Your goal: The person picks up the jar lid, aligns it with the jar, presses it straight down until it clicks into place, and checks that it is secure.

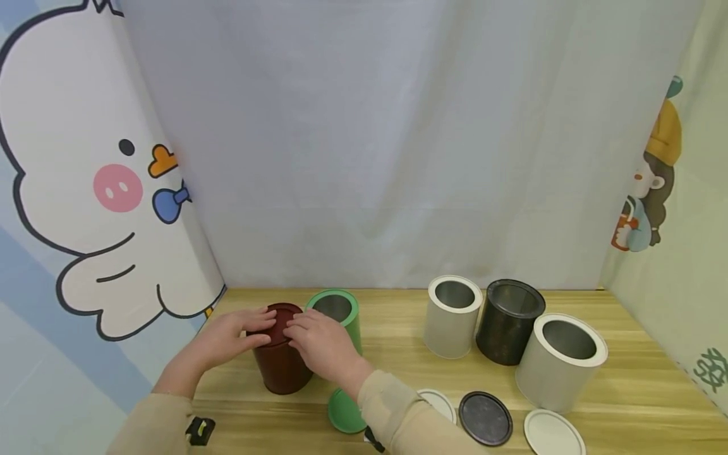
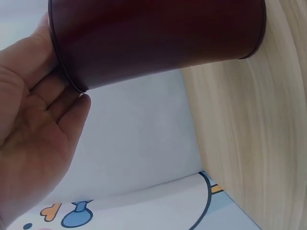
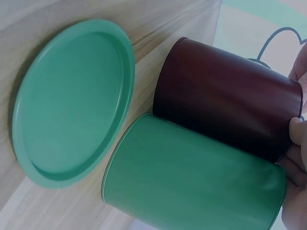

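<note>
A dark red can (image 1: 282, 371) stands upright at the left of the wooden table, with a matching lid (image 1: 280, 328) on its top. My left hand (image 1: 234, 336) rests its extended fingers on the lid from the left. From the other side my right hand (image 1: 325, 346) lays its fingers over the lid's right edge. In the right wrist view, fingertips meet the can's rim. Right beside the red can is an open green can (image 3: 192, 172), partly behind my right hand in the head view. A round green lid (image 3: 72, 105) lies on the table nearer me.
To the right stand two open white cans (image 1: 449, 328) and an open black can (image 1: 508, 335). Before them lie a black lid (image 1: 485, 418) and two white lids (image 1: 553, 433). A grey curtain (image 1: 364, 158) closes off the table's back.
</note>
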`<state>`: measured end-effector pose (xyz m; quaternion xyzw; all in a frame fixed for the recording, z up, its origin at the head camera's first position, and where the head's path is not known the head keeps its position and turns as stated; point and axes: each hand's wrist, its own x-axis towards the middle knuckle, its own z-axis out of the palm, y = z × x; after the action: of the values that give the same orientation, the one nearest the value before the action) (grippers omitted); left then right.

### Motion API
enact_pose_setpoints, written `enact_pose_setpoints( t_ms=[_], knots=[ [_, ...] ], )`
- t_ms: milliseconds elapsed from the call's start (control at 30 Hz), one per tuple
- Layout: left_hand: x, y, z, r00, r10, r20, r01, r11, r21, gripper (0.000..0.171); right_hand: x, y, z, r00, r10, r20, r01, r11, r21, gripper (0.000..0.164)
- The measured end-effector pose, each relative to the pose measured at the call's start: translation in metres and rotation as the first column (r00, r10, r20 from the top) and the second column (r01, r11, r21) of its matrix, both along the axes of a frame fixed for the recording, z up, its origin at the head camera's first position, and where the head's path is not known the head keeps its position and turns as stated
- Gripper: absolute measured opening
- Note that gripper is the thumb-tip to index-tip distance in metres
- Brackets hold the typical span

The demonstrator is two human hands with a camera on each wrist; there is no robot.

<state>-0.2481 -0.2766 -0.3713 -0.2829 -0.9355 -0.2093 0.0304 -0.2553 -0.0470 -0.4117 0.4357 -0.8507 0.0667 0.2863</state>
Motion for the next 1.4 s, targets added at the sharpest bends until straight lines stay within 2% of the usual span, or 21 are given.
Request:
enact_pose_setpoints(
  t_ms=[233,400,600,733,900,1133,1400],
  knots=[
    [-0.001,0.006,0.006,1.0,-0.01,0.01,0.011,0.999,-0.05,0.038,-0.002,0.001,-0.002,1.0,0.023,0.003,-0.022,1.0,-0.017,0.019],
    [-0.002,0.008,0.008,1.0,-0.016,-0.017,0.014,0.992,-0.125,0.037,-0.003,0.001,-0.001,0.999,0.037,-0.006,-0.037,0.999,-0.02,0.018],
    [-0.003,0.014,0.008,0.996,-0.059,-0.07,0.043,0.976,-0.212,0.034,-0.002,0.002,0.004,0.999,0.044,0.014,-0.043,0.999,-0.01,0.015],
    [-0.004,0.013,0.006,0.996,-0.069,-0.054,0.058,0.982,-0.182,0.034,-0.002,0.0,0.0,0.997,0.071,0.016,-0.07,0.997,-0.038,0.015],
    [-0.004,0.011,0.005,0.999,-0.048,-0.013,0.045,0.99,-0.135,0.036,-0.002,0.002,-0.003,0.998,0.061,0.012,-0.06,0.997,-0.051,0.016],
    [-0.004,0.011,0.002,0.999,-0.036,-0.015,0.034,0.995,-0.091,0.035,-0.002,0.004,-0.004,0.998,0.058,-0.006,-0.058,0.996,-0.061,0.017],
    [-0.002,0.009,-0.005,1.0,0.002,-0.025,-0.004,0.998,-0.056,0.035,0.002,0.006,-0.004,1.0,0.013,0.003,-0.013,1.0,0.011,0.023]
  ],
)
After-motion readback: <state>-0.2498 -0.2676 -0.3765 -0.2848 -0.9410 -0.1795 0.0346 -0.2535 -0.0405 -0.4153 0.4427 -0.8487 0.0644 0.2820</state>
